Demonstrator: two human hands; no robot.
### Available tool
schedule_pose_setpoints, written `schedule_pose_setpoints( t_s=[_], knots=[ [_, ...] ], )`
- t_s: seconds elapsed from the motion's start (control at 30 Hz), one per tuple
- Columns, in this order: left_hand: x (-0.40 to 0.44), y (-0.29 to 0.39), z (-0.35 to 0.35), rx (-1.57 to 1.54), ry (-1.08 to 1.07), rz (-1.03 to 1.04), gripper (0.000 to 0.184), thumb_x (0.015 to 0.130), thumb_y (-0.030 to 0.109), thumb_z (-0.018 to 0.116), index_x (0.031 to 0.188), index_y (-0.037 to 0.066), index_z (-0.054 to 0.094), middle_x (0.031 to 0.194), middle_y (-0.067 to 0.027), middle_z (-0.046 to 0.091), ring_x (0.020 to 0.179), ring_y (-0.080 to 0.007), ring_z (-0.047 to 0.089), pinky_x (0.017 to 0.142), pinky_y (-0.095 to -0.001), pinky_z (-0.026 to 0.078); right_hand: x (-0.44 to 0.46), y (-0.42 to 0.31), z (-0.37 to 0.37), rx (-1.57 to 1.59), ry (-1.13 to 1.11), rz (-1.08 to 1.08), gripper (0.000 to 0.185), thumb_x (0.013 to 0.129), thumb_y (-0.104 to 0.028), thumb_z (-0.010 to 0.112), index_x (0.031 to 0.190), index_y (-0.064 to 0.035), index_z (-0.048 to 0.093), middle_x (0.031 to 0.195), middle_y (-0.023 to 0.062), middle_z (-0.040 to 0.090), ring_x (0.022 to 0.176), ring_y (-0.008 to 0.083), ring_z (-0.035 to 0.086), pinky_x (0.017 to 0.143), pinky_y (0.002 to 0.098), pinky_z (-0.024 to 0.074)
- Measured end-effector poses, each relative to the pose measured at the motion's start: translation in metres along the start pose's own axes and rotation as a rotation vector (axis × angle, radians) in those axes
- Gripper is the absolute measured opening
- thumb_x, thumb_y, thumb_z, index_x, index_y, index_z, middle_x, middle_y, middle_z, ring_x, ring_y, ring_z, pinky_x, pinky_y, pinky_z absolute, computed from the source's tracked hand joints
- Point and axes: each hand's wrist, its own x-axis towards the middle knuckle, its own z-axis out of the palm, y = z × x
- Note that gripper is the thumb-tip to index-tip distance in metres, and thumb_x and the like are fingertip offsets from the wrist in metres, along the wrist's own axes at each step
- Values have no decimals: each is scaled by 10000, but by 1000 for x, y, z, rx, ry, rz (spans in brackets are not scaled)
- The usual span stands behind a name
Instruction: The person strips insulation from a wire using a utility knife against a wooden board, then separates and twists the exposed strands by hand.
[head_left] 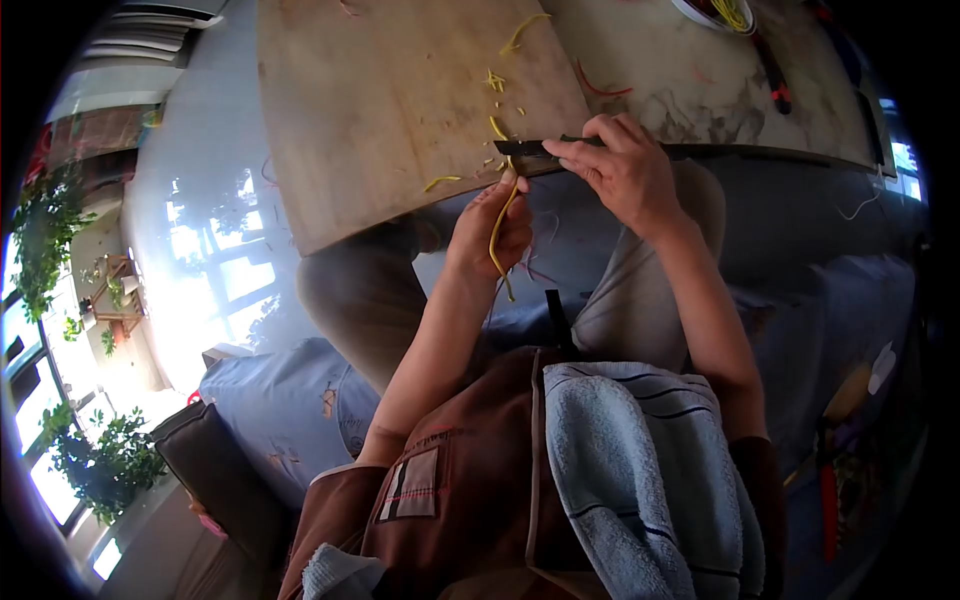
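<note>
My left hand [490, 225] is closed on a thin yellow cord [495, 240], pinching it near the front edge of the wooden board [400, 110]. The cord's loose end hangs down over the wrist. In my right hand [625, 170] is a knife with a dark blade [518, 148], its handle mostly hidden by the fingers. The blade lies across the cord just beyond my left thumb and fingertips; whether it touches the cord I cannot tell. Small yellow bits [496, 80] and a short yellow piece [440, 183] are scattered on the board around the blade.
Beyond the board's right edge, a marbled tabletop [690, 80] holds a white bowl [705, 14] of yellow strands and a dark tool with a red-and-black handle [780, 95]. A red strand [605, 91] lies near the board. A light blue towel [640, 470] rests on my lap.
</note>
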Motion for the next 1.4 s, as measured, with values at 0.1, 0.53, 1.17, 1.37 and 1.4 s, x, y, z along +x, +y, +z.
schedule_pose_setpoints(
  t_s=[0.1,0.53,1.17,1.37,1.4],
  knots=[
    [3,0,-4,2,8,0,218,926,304,472,864,103,528,545,39,386,393,-42,244,332,-183,178,-1,-1,3,11,-34,15,264,729,-160,652,977,-250,672,789,-4,490,770,179,510,689,303,462],
    [0,3,-4,38,-4,-18,214,937,291,449,885,94,516,556,49,325,423,-37,236,348,-169,190,13,16,-2,79,-165,-38,217,758,-166,621,959,-230,674,792,-24,499,818,159,509,747,301,463],
    [1,1,0,80,41,20,214,938,289,452,861,101,520,533,54,307,419,-33,236,348,-171,182,2,-4,-4,95,-148,99,235,744,-141,632,960,-219,682,779,-15,507,786,172,510,724,290,465],
    [1,1,-1,77,23,19,220,933,288,461,850,94,521,528,48,319,411,-35,236,343,-175,181,4,0,-2,87,-112,42,226,761,-175,632,978,-222,672,744,-9,480,719,170,491,646,303,454],
    [0,2,1,79,38,18,232,931,292,466,841,87,526,523,42,338,400,-38,238,339,-180,178,4,0,-2,82,-111,45,224,761,-173,632,976,-222,672,747,-7,481,725,171,491,658,305,454]
  ],
)
